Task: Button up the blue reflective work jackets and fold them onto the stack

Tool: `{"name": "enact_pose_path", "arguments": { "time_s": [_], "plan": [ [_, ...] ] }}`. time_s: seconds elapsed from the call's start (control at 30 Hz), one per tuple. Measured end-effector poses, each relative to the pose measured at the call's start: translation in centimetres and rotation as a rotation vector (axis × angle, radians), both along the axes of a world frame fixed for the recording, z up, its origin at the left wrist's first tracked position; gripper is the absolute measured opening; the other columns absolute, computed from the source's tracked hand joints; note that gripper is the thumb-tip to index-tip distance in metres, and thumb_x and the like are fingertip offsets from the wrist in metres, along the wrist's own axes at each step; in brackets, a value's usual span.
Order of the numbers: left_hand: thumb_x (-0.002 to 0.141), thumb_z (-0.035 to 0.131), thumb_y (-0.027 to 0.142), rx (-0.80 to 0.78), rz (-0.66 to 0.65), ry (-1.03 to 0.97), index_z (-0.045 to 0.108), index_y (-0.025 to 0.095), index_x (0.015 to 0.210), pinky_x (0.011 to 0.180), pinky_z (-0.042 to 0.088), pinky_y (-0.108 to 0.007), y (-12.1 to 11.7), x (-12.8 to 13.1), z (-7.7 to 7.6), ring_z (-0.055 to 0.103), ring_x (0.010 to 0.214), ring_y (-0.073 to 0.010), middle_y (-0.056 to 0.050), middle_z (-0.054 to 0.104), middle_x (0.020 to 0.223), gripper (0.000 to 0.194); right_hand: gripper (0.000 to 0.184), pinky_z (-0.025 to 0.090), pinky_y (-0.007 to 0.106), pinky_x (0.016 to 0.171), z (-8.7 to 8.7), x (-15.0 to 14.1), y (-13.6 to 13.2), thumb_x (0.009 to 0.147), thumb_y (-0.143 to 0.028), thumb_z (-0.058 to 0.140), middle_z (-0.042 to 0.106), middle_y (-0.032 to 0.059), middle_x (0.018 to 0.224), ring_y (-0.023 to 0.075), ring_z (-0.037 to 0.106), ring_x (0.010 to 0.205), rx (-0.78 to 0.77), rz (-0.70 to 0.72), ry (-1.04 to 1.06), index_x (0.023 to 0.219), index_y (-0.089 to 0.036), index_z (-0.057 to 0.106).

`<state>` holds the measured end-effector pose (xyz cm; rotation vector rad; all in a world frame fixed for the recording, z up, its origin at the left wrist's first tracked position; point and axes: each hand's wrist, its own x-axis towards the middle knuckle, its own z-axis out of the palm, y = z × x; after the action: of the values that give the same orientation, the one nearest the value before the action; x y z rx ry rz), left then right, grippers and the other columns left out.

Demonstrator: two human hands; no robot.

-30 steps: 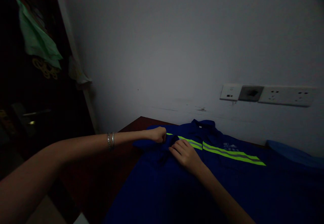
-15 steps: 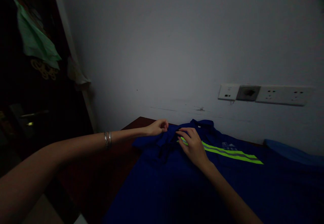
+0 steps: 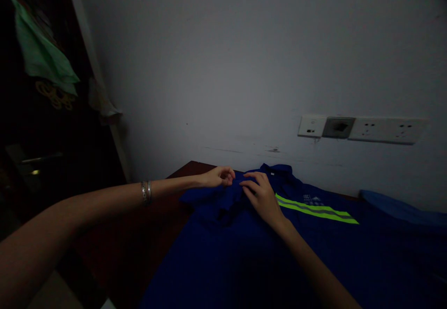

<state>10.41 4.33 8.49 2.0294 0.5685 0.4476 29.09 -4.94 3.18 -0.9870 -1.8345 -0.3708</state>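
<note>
A dark blue work shirt [image 3: 195, 257] lies spread on the dark red table, with its collar near the wall. A yellow-green reflective band [image 3: 316, 209] with a grey stripe crosses its chest. My left hand [image 3: 220, 177], a silver bracelet [image 3: 146, 192] at its wrist, is closed with curled fingers on bunched cloth near the shirt's left shoulder. Just to its right, my right hand [image 3: 260, 195] pinches the same gathered cloth with bent fingers and thumb. Folds rumple the fabric below both hands. Dim light hides the exact fingertip contact.
A pale wall stands right behind the table [image 3: 167, 206]. Socket plates [image 3: 384, 129] are set in it at right. Lighter blue cloth [image 3: 394, 206] lies at the table's right back. On the left is a dark door with a handle [image 3: 42, 158] and a hanging green cloth [image 3: 45, 55].
My hands have come slightly closer together over the gathered cloth. The bit of reflective band seen between my right fingers earlier is now hidden. The view has shifted a little.
</note>
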Motion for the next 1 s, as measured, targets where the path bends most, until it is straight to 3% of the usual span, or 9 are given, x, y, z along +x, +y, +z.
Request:
{"name": "enact_pose_path", "arguments": {
  "time_s": [0.17,0.27,0.43,0.63,0.8,1.0],
  "plan": [
    [0.07,0.067,0.022,0.284,-0.004,0.11,0.058,0.015,0.1,0.082,0.042,-0.031,-2.0,0.2,1.7,0.055,0.089,-0.0143,-0.004,0.061,0.095,0.032,0.012,0.043,0.039,0.083,0.5,0.2,0.2,0.081,-0.019,0.054,0.06,0.0057,0.092,0.0208,0.052,0.093,-0.064,0.07,0.261,0.084,-0.022,0.066],
    [0.07,0.069,0.027,0.468,-0.009,0.109,0.056,0.017,0.108,0.088,0.041,-0.033,-3.3,0.6,1.9,0.054,0.099,-0.0167,-0.007,0.06,0.108,0.041,0.012,0.043,0.038,0.082,1.0,0.0,0.0,0.08,-0.02,0.055,0.06,0.0053,0.092,0.0206,0.053,0.091,-0.099,0.09,0.333,0.083,-0.023,0.066],
    [0.075,0.064,0.023,0.645,0.088,0.071,0.06,0.014,0.093,0.081,0.043,-0.028,-3.4,1.3,1.2,0.056,0.088,-0.0147,-0.005,0.063,0.093,0.021,0.012,0.044,0.037,0.08,1.6,-0.5,-0.6,0.079,-0.02,0.055,0.06,0.0054,0.091,0.0202,0.053,0.09,-0.085,0.1,0.356,0.083,-0.022,0.066],
    [0.081,0.056,0.024,0.754,0.167,0.023,0.061,0.012,0.08,0.071,0.041,-0.024,-2.6,1.4,1.7,0.053,0.075,-0.0124,-0.002,0.06,0.078,0.013,0.016,0.044,0.036,0.075,2.4,0.0,-1.5,0.075,-0.01,0.05,0.056,0.0043,0.08,0.0197,0.052,0.082,0.039,0.07,0.254,0.079,-0.02,0.061],
    [0.086,0.047,0.025,0.785,0.142,0.041,0.061,0.012,0.075,0.07,0.039,-0.023,-2.7,1.1,2.6,0.051,0.073,-0.0118,-0.002,0.058,0.074,0.022,0.027,0.044,0.038,0.081,2.8,0.1,-1.6,0.077,-0.008,0.049,0.06,0.0058,0.093,0.0202,0.051,0.091,-0.043,0.151,0.068,0.098,-0.021,0.06],
    [0.088,0.043,0.028,0.658,0.189,0.068,0.061,0.012,0.075,0.066,0.039,-0.022,-2.3,1.0,2.6,0.05,0.068,-0.0107,0.0,0.059,0.071,0.027,0.01,0.044,0.038,0.081,2.3,-0.1,-1.1,0.082,-0.02,0.053,0.062,0.0051,0.091,0.0205,0.052,0.091,-0.085,0.181,0.09,0.087,-0.022,0.061]
  ]
}}
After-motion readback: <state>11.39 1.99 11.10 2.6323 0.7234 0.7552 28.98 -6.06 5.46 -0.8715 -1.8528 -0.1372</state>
